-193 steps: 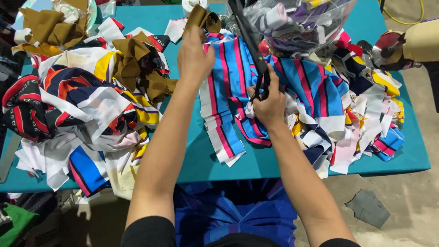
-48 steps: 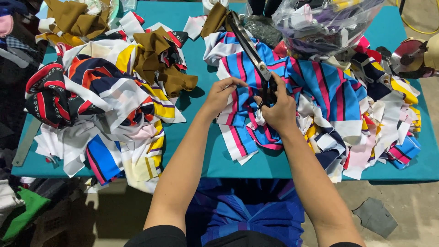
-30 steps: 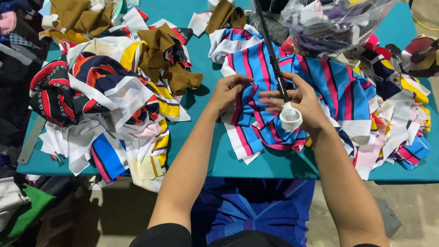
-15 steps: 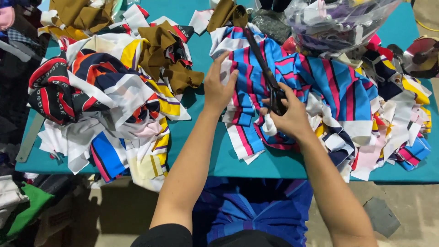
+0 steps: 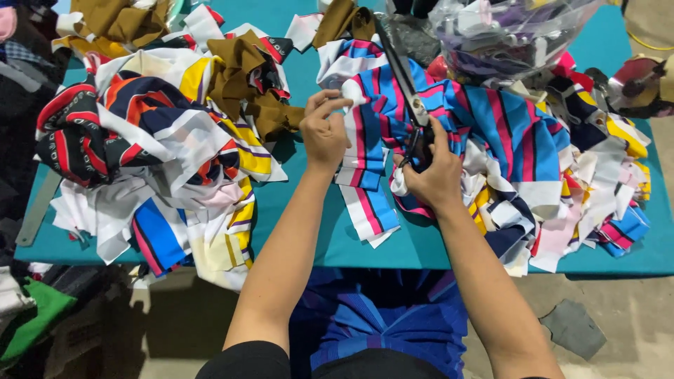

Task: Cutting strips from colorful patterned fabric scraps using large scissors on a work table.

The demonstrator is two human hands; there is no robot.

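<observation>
My right hand (image 5: 437, 175) grips the handles of long black scissors (image 5: 404, 74), whose blades point away from me across a blue, pink and white striped cloth (image 5: 491, 119) on the teal table (image 5: 316, 231). My left hand (image 5: 324, 130) pinches the near left edge of that striped cloth, lifting a white fold between thumb and fingers. A strip of the same cloth hangs toward the table's front edge below my left hand.
A big heap of striped and printed scraps (image 5: 147, 154) fills the table's left side, with brown cloth (image 5: 242, 77) behind it. A clear plastic bag of offcuts (image 5: 505, 35) sits at the back right. More scraps (image 5: 604, 189) pile at the right. Blue fabric (image 5: 379, 323) lies under the table.
My left hand has shifted from flat on the cloth to pinching its edge. My right hand has taken the scissors handles again and the blades now lie over the cloth.
</observation>
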